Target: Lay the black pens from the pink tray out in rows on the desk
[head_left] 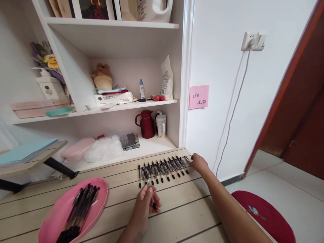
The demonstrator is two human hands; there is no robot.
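Note:
My left hand is closed around a slim pen with a clear barrel and dark ends. Its upper end overlaps the row of pens on the table. Those pens lie side by side, black tips pointing away, with short clear-and-dark pieces like caps between them. At the row's right end, my right hand has its fingers pinched on a short dark piece that looks like a pen cap; the fingertips are partly hidden. To the left, a pink tray holds a bundle of several black-ended pens.
The slatted wooden table meets a white shelf unit. A red jug and a light cup stand behind it. A small raised stand bears blue folders. A red round stool is at the right.

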